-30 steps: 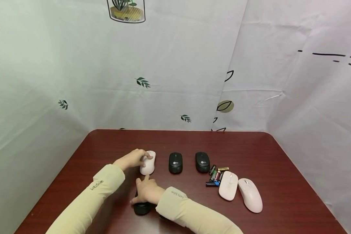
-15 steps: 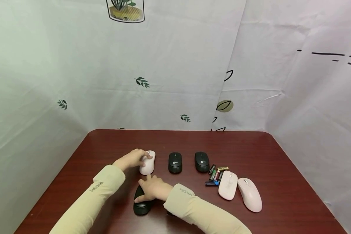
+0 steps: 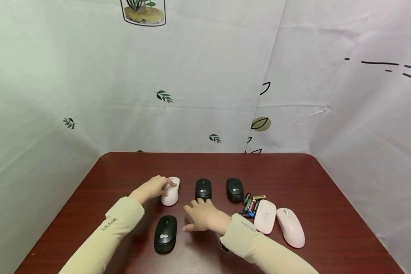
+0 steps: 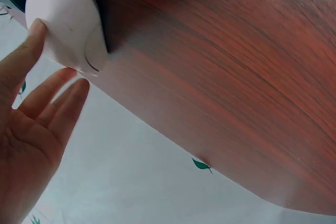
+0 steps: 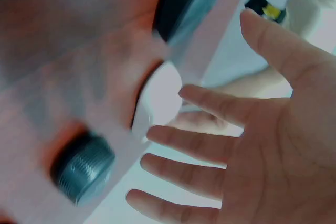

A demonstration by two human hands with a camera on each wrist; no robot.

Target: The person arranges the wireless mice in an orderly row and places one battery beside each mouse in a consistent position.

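At the back left of the table, my left hand (image 3: 153, 189) holds a white computer mouse (image 3: 171, 192). The left wrist view shows its thumb (image 4: 35, 38) on the side of that mouse, with the fingers bent at another edge. My right hand (image 3: 205, 217) is over the middle of the table, fingers spread and nothing in its grasp. Its fingertips overlap the near end of a black mouse (image 3: 203, 188). To its left lies another black mouse (image 3: 165, 234), logo facing up. In the right wrist view the palm (image 5: 283, 156) and straight fingers show plainly.
A third black mouse (image 3: 234, 189) lies at the back, right of the middle one. Several loose batteries (image 3: 251, 205) are bunched beside two more light mice, one flat white (image 3: 265, 217) and one pinkish (image 3: 290, 228). White patterned cloth (image 3: 191, 76) hangs behind the dark red table (image 3: 130, 163).
My right hand has let go of the near black mouse and moved right and away from me. The left hand has stayed on the white mouse. The head view has shifted slightly.
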